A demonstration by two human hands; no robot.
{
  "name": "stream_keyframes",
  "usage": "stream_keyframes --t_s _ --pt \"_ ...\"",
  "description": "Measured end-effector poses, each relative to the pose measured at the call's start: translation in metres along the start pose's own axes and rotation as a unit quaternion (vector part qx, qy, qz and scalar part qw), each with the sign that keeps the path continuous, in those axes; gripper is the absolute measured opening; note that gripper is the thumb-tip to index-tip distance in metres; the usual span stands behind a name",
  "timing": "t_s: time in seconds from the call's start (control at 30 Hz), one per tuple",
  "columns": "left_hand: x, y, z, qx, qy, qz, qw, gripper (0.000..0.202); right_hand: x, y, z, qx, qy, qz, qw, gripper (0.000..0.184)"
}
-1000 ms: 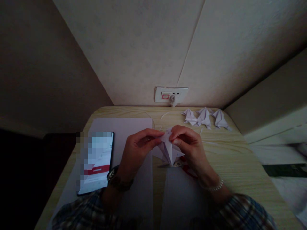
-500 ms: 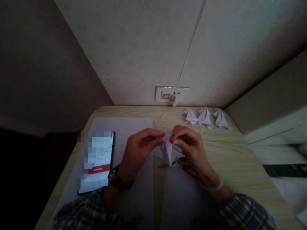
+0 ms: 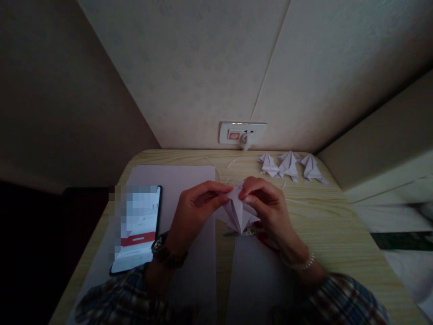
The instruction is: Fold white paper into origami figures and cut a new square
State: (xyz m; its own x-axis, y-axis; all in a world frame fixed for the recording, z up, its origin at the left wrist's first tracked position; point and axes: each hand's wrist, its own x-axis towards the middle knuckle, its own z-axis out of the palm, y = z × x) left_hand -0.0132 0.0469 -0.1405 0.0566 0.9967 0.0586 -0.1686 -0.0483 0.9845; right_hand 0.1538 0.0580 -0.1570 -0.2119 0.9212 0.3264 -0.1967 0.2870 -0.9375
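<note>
Between my two hands is a folded white paper figure [image 3: 238, 215], its pointed end toward me and flaps spreading to both sides. My left hand [image 3: 199, 207] pinches its upper left edge between thumb and fingers. On the upper right edge, my right hand [image 3: 267, 205] pinches it the same way, with the fingertips partly covering the paper. Red-handled scissors [image 3: 267, 239] lie on the table just below the figure, partly hidden by it and by my right hand. Three folded paper frogs [image 3: 288, 166] stand in a row at the back right.
A phone [image 3: 138, 230] with a lit screen rests on white paper sheets [image 3: 198, 176] at the left. Another white sheet [image 3: 257, 275] lies in front of me. Thin paper strips [image 3: 297, 201] are scattered on the wooden table [image 3: 334, 239]. A wall socket [image 3: 242, 133] holds a plug behind.
Both hands keep their pinch on the folded paper figure. Its flaps have shifted very slightly; the phone's displayed digits have changed.
</note>
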Motion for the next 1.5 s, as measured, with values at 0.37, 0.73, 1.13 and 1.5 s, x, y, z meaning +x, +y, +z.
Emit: stream_keyframes --t_s 0.37,0.73,1.13,1.5 --pt "-0.0004 -0.0008 0.0003 -0.011 -0.018 0.014 1.000 0.017 -0.0016 -0.0009 -0.0002 0.013 -0.009 0.008 1.000 0.008" --pt "-0.0008 -0.0006 0.0001 -0.014 -0.015 0.015 1.000 0.019 -0.0010 -0.0018 0.0003 0.011 -0.006 0.007 1.000 0.010" --pt "-0.0001 -0.0005 0.0009 -0.007 -0.013 0.017 1.000 0.015 -0.0009 -0.0019 0.0013 0.011 0.001 0.007 1.000 0.011" --pt "-0.0001 -0.0008 0.0002 -0.001 -0.016 0.016 1.000 0.013 -0.0014 -0.0019 0.0010 -0.006 0.005 0.012 1.000 0.007"
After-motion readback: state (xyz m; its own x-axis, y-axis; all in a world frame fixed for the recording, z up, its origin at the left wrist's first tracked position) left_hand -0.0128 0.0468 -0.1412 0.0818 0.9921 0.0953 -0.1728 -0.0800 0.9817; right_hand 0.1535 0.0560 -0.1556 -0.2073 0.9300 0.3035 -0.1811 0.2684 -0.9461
